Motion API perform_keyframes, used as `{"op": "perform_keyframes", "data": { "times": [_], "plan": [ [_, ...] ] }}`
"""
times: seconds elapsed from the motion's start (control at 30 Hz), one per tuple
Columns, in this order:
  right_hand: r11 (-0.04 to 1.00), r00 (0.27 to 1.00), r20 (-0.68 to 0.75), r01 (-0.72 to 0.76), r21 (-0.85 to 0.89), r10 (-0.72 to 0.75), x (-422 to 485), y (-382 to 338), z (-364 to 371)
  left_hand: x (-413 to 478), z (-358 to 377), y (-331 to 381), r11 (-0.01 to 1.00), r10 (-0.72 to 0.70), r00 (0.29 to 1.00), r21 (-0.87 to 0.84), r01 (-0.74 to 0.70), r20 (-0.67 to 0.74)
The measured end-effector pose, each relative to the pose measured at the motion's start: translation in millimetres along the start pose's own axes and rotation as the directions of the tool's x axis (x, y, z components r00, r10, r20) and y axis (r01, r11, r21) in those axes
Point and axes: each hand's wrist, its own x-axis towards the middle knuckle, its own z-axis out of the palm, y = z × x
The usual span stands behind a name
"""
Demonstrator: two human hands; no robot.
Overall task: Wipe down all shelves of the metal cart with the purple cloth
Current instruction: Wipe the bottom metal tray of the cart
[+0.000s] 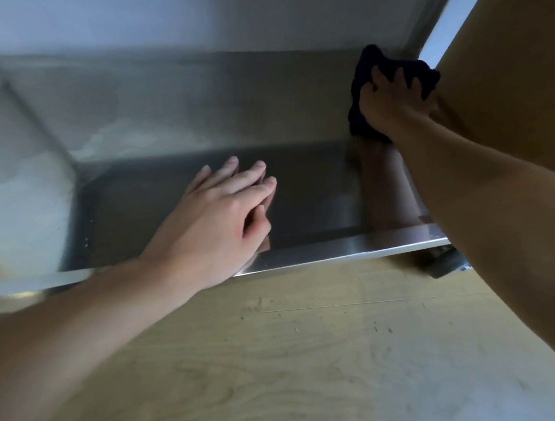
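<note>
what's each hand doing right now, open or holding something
Left hand: open, fingers straight, resting on the cart shelf.
Right hand: grips the purple cloth at the shelf's far right.

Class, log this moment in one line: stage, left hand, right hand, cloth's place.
stage: wiping shelf | left hand: flat on shelf front | right hand: grips purple cloth | place: far right corner
</note>
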Motion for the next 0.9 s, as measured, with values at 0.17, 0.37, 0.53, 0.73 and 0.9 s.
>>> {"op": "perform_keyframes", "data": {
  "times": [0.17,0.37,0.53,0.73,0.9],
  "plan": [
    [0.975,0.977,0.03,0.209,0.07,-0.211,-15,-58,7,0,0,0,1.0,0.003,1.0,-0.001,-0.003,0.022],
    [0.89,0.89,0.027,0.454,0.053,-0.455,-72,-102,14,1,-4,1,1.0,0.003,0.999,-0.029,-0.002,0.055],
    [0.85,0.851,0.012,0.525,0.034,-0.526,-104,-106,18,-12,-17,-7,0.998,0.0,0.999,-0.056,0.003,0.043],
    [0.847,0.846,0.039,0.53,0.026,-0.531,-133,-109,14,-79,-65,-80,0.994,-0.044,0.991,0.107,0.031,0.126],
    [0.81,0.809,0.039,0.586,0.012,-0.586,-173,-156,18,-149,-91,-142,0.969,-0.235,0.971,0.086,0.231,0.035]
  ]
}}
